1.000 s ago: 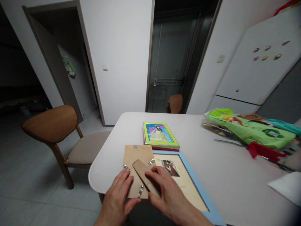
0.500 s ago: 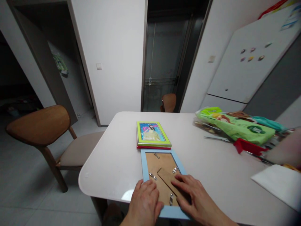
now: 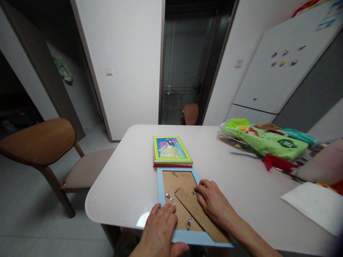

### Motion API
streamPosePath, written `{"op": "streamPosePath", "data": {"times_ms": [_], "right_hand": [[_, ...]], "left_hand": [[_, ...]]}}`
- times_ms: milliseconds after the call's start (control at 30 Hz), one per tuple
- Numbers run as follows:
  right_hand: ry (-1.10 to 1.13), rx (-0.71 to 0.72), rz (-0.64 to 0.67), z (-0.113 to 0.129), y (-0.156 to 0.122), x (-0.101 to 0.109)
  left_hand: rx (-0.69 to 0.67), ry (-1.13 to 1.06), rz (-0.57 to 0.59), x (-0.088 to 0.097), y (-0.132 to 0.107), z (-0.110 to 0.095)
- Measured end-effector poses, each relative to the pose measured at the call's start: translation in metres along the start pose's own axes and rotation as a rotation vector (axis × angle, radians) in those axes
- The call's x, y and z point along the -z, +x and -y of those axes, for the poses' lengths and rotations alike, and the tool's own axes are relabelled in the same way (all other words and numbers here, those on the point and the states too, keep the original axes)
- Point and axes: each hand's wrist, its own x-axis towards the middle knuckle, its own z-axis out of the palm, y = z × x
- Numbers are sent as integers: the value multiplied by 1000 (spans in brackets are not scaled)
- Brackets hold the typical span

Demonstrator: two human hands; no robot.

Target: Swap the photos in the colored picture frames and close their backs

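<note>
A light-blue picture frame lies face down on the white table, its brown backing board showing. My left hand grips its lower left corner, fingers on top and thumb at the near edge. My right hand is closed, with its fingertips at the right-hand metal clip, which they partly cover. Other metal clips sit at the top, left and bottom of the board. A brown stand leg lies slantwise across the backing, its lower end over the frame's edge.
A green picture frame with a princess picture lies on a red one, just beyond the blue frame. At right are a green bag, a red tool and white paper. A chair stands left.
My right hand has moved up off the stand leg to the right-hand clip, uncovering the leg's lower part. My left hand keeps its place at the frame's lower left. The view shifted slightly.
</note>
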Motion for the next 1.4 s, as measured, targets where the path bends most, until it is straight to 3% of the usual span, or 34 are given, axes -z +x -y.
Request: {"op": "streamPosePath", "data": {"times_ms": [167,300,467,767,900,1033,1167,1400], "right_hand": [[32,-8,-9,-2,-2,-1],[53,63,-38,14,-17,2],[123,274,129,40,-39,12],[156,338,185,41,-46,19],[207,282,180,50,-34,18],[189,208,138,60,-5,4],[132,239,179,68,17,-3],[124,289,213,70,16,0]], "left_hand": [[1,-10,-13,2,-1,1],[-24,-16,-54,-2,-2,7],[-32,-8,-78,-5,-2,11],[-15,-13,-73,-3,-3,10],[-18,-20,-80,-5,-4,11],[-24,-16,-82,-5,-4,13],[-35,-25,-68,-2,-5,13],[-25,-37,-44,0,-4,14]]}}
